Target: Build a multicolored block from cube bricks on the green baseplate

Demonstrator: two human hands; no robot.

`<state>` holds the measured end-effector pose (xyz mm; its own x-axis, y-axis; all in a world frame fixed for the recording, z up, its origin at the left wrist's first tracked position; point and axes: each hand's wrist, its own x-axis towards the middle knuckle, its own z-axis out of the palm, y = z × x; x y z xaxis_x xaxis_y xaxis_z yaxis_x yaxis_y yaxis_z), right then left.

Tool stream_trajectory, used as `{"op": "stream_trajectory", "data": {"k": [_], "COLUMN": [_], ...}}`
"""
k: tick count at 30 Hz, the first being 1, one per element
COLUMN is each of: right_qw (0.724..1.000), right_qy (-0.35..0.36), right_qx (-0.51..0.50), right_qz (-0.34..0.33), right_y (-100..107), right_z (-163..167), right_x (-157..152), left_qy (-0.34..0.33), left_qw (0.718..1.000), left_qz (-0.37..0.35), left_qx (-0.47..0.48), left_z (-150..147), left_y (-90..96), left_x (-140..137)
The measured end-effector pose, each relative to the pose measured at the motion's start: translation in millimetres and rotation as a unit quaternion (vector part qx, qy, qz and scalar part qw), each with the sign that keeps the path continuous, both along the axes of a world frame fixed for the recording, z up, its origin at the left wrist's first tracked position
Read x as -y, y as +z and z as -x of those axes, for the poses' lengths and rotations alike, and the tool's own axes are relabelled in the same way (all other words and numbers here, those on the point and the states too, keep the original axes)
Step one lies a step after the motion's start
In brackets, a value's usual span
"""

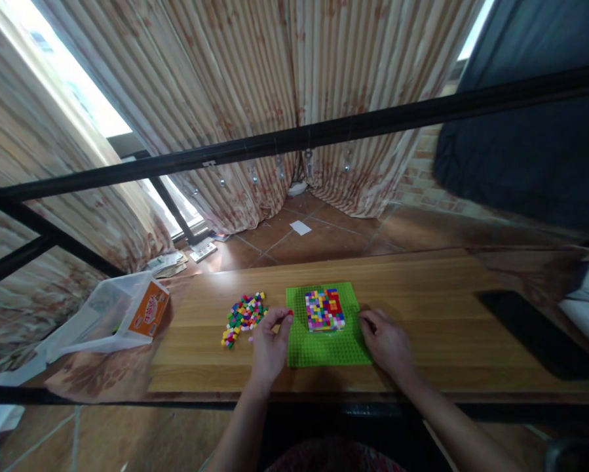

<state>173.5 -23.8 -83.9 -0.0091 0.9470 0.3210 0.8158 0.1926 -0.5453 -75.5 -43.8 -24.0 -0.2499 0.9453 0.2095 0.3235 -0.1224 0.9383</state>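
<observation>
Pinched between the thumb and forefinger of my left hand (270, 347) is a small red toy brick (290, 313), just above the left edge of the green baseplate (304, 354). A layered block of multicoloured bricks (325, 309) stands on the plate, its top a patchwork with a red area at the right. My right hand (386, 337) rests against the plate's right edge, fingers curled; their inside is hidden. Left of my left hand lies a loose pile of mixed small bricks (245, 313), partly behind my fingers.
The wooden board (436, 314) lies under everything. A clear plastic bin (102, 308) with an orange label sits on its side at the left. At the right lies a flat black object (534, 334). A black metal bar (274, 141) crosses beyond the board, before the curtains (225, 78).
</observation>
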Motion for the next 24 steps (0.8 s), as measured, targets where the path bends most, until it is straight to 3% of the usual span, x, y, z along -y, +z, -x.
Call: {"op": "stream_trajectory", "data": {"k": [6,10,17,24], "right_qw": [1.0,1.0,1.0,1.0], "right_qy": [-0.003,-0.007,-0.008,-0.004], "right_qx": [-0.005,-0.007,-0.004,-0.004], "right_qz": [0.004,0.008,0.015,0.012], "right_y": [-1.0,0.0,1.0,0.6], "right_z": [0.5,0.7,0.5,0.2], "right_x": [-0.9,-0.7,-1.4,-1.2], "left_qy": [-0.027,-0.044,-0.078,-0.104], "left_qw": [0.995,0.994,0.992,0.988], "left_qz": [-0.018,-0.013,0.009,0.023], "left_qx": [-0.092,-0.098,-0.095,-0.11], "left_z": [-13.3,-17.0,-17.7,-15.5], "left_y": [-4.2,-13.3,-21.9,-15.9], "left_x": [-45.6,-66.9,-75.9,-78.4]}}
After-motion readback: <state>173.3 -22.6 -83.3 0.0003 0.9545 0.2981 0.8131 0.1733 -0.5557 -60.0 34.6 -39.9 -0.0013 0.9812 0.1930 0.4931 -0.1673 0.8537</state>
